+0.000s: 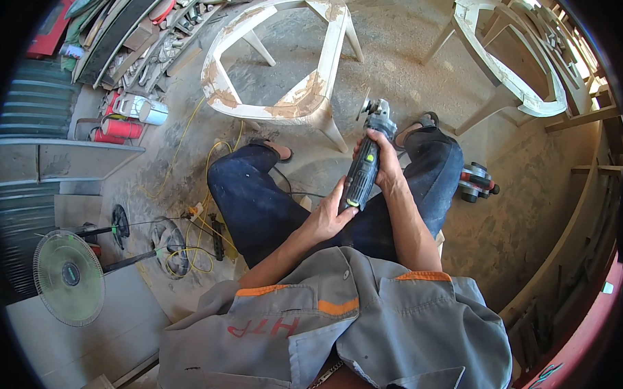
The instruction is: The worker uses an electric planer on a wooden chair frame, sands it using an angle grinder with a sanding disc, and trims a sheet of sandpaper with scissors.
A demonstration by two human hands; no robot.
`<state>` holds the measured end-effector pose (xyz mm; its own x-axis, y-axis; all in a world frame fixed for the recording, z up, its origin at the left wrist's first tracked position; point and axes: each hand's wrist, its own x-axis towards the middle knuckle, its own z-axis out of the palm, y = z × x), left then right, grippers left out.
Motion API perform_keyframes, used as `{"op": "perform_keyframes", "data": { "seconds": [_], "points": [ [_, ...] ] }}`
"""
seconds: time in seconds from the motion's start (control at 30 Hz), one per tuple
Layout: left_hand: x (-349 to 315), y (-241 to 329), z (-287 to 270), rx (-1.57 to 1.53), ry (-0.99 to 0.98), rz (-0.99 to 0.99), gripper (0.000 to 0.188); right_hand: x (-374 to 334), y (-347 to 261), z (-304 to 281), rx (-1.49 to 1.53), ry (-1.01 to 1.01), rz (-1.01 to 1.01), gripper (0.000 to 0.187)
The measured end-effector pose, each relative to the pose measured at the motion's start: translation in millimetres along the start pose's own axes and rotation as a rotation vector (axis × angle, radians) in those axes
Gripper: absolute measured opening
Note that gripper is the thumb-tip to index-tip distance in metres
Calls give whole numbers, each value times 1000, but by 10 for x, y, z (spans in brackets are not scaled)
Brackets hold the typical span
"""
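Note:
Between my knees I hold an angle grinder [362,170] with a dark body, a grey metal head and a disc seen nearly edge-on. My left hand [326,220] is wrapped round the rear end of its body. Farther up, near the metal head, my right hand [385,156] grips the body. The disc points away from me, toward a wooden chair frame [222,94] with pale and brown patches on its rim. A gap separates the disc from that frame's nearest leg.
A second wooden frame [537,106] stands far right. On the floor by my right leg lies a red and black power tool [478,182]. Yellow cord [213,150] loops across the floor at left, near a standing fan [69,277]. Red cans [122,128] and piled wood scraps sit far left.

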<state>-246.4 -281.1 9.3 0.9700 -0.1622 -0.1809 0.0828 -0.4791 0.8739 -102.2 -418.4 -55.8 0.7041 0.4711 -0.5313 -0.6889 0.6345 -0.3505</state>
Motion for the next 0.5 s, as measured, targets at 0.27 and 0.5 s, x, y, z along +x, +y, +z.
{"op": "perform_keyframes", "data": {
  "seconds": [0.27,0.5],
  "points": [
    [625,-311,-1190,648,175,192,119,84,42,-69,164,220,-49,44],
    [1506,-760,-2025,1065,75,-51,95,87,-77,42,-27,184,-129,34]
  ]
}}
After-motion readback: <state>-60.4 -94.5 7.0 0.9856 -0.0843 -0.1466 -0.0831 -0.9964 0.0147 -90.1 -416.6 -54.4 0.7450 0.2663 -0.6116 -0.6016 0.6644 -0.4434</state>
